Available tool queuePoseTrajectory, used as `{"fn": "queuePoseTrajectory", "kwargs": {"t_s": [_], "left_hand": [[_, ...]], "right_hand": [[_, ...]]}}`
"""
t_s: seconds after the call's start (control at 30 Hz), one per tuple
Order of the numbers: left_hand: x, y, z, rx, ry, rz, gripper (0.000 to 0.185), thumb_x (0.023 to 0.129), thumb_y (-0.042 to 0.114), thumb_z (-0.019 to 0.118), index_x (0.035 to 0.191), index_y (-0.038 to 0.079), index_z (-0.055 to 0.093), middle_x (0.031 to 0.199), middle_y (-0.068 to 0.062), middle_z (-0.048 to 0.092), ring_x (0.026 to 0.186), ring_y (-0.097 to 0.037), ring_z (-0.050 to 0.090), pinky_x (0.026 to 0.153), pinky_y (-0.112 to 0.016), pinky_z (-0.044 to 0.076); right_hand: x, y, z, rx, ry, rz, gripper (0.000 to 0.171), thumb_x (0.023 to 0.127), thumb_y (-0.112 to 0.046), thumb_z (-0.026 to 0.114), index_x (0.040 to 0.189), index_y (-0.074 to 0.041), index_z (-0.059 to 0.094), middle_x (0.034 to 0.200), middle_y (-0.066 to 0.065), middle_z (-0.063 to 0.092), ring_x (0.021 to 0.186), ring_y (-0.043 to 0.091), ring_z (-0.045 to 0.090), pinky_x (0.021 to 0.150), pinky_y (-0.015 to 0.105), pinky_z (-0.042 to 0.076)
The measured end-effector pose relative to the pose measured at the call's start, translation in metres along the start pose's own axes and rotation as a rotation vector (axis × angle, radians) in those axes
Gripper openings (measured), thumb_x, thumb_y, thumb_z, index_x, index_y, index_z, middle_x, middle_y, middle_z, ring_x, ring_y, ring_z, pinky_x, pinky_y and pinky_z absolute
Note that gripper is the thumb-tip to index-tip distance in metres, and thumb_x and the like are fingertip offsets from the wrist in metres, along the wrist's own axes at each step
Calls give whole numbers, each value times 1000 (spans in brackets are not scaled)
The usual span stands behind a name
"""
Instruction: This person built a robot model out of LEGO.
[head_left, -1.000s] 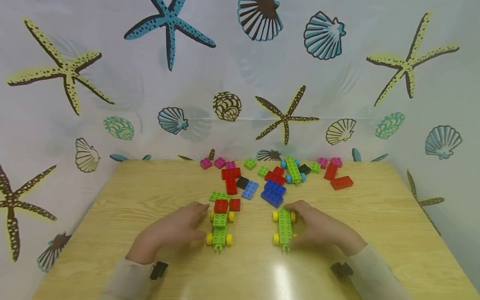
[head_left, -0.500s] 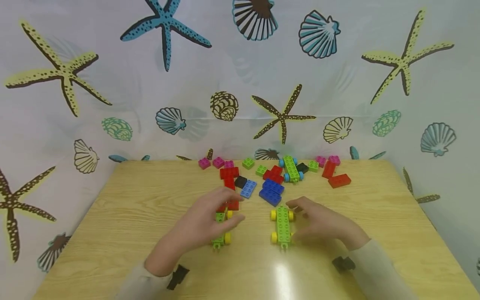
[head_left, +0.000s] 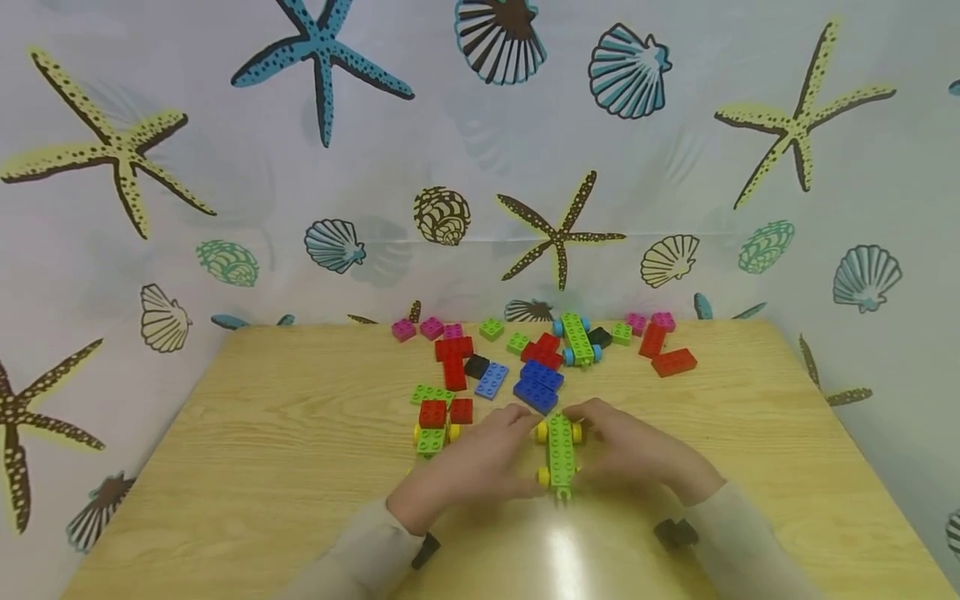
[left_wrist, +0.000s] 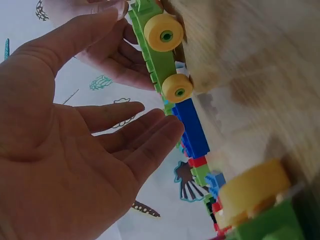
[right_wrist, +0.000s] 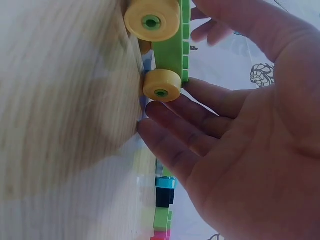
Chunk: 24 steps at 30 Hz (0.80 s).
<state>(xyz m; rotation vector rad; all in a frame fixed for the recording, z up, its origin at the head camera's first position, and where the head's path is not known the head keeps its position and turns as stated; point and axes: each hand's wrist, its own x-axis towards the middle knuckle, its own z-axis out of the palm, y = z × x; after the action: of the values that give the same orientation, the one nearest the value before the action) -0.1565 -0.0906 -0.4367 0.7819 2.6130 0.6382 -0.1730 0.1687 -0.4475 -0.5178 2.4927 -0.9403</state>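
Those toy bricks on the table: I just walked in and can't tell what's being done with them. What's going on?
A person sits at a wooden table with both hands around a green wheeled base with yellow wheels. The left hand is open on its left side, the right hand open on its right, fingers straight. A second green wheeled base with red bricks on it stands apart to the left. Loose red, blue, pink, green and black bricks lie farther back.
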Motion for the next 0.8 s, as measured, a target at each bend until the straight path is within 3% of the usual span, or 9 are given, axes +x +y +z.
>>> {"fn": "queuePoseTrajectory", "kwargs": {"t_s": [0.33,0.8], "left_hand": [[7,-1,11,-56,-46,-45,97,93,47,92,171,11,45,174,-10,49,156,-29,54,129,-49,50],[9,-7,12,-78,-41,-62,91,94,39,92,170,12,48,174,-8,48,160,-29,50,132,-49,47]], "right_hand": [[1,-2,8,9,-4,-34,84,86,-33,99,156,-10,58,155,11,63,142,33,62,125,60,52],[2,-1,10,-16,10,-31,87,86,-40,99,158,-13,57,156,9,63,144,33,62,125,60,52]]}}
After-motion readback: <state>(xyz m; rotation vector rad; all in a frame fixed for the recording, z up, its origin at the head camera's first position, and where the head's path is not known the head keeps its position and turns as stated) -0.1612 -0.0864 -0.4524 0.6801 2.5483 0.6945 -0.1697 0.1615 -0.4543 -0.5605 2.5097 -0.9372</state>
